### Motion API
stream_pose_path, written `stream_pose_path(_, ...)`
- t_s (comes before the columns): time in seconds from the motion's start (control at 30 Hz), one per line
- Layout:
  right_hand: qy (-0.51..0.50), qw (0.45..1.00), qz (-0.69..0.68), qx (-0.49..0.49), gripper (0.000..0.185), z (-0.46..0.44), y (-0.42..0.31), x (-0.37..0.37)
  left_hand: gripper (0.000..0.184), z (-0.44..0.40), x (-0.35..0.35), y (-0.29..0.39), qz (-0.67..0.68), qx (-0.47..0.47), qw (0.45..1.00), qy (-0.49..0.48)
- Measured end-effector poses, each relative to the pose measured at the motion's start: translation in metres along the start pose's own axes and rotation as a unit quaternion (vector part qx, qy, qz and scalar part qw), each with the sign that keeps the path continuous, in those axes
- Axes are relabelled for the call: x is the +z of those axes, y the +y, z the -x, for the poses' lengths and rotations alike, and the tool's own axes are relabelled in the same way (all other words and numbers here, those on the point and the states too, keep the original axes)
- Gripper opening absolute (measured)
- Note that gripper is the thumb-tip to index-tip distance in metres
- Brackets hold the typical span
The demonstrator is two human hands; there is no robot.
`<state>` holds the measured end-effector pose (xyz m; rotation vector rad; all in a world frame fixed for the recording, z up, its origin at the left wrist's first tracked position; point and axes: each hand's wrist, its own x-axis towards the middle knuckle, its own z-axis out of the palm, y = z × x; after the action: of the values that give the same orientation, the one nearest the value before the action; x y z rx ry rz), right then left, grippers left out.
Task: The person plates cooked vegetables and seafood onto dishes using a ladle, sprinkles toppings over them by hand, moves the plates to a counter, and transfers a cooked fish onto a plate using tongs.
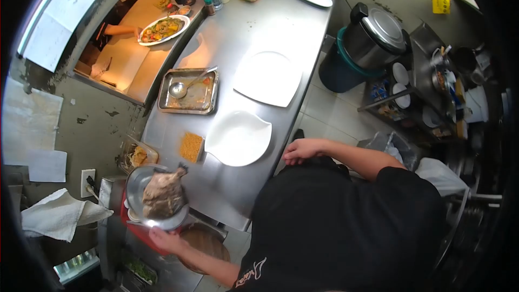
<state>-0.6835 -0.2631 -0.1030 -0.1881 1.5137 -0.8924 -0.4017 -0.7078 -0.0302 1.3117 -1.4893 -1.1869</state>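
My left hand (166,239) is at the near rim of a round metal bowl (175,220), its fingers closed on the edge. A large brown piece of cooked-looking meat (163,194) lies in this bowl, with a darker end pointing up and right. Part of the bowl overlaps the end of the steel counter (216,194). My right hand (300,151) hangs in front of my body, beside the counter's edge, with fingers curled and nothing visible in them. Nearest to it on the counter is a white curved bowl (238,138).
A square white plate (268,78), a metal tray (189,109) with a ladle (181,89), and a container of orange-brown crumbs (191,147) stand on the counter. At the pass window, another person's hand (135,31) touches an oval food platter (165,31). A rice cooker (376,35) stands right.
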Motion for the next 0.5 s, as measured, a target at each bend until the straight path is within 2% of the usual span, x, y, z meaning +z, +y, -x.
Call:
stream_pose_path(0.07,0.017,1.000,-0.002,-0.022,0.035,0.003,0.018,-0.028,0.019,0.021,0.044,0.008,0.015,-0.047,0.997,-0.062)
stream_pose_path(0.1,0.022,0.999,-0.007,-0.029,0.035,0.008,0.025,-0.044,0.021,0.033,0.072,0.015,0.029,-0.025,0.994,-0.101)
stream_pose_path(0.13,0.041,0.998,-0.014,-0.048,0.035,0.015,0.031,-0.061,0.022,0.058,0.110,0.033,0.042,-0.002,0.995,-0.089)
stream_pose_path(0.17,0.059,0.996,-0.023,-0.067,0.036,0.024,0.040,-0.078,0.022,0.060,0.129,0.027,0.010,-0.001,0.987,-0.163)
stream_pose_path(0.33,0.171,0.977,-0.085,-0.098,0.038,0.067,0.105,-0.168,0.016,0.134,0.289,0.071,0.043,0.004,0.958,-0.282)
stream_pose_path(0.47,0.242,0.966,-0.068,-0.061,0.037,0.109,0.147,-0.228,0.017,0.155,0.412,0.060,0.033,0.070,0.930,-0.360)
stream_pose_path(0.5,0.256,0.963,-0.055,-0.063,0.036,0.114,0.153,-0.240,0.018,0.157,0.448,0.049,0.026,0.125,0.921,-0.367)
